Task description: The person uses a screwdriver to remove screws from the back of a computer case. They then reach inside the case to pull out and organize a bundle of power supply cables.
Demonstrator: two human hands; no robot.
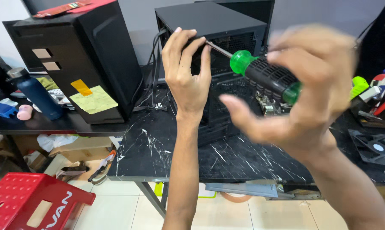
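My right hand (311,93), blurred by motion, grips a screwdriver (265,76) with a green and black handle. Its metal shaft points left toward the top corner of a black computer case (226,25) standing on the dark marble-patterned table (158,149). My left hand (186,70) is raised against the case's mesh side, fingers curled around the shaft's tip near the top edge. The tip itself is hidden behind my left fingers.
A second black tower case (90,55) with yellow notes stuck on it stands at the left. A blue bottle (34,91) is beside it. A red plastic stool (30,202) sits on the floor. Tools and a fan (373,149) lie at the right.
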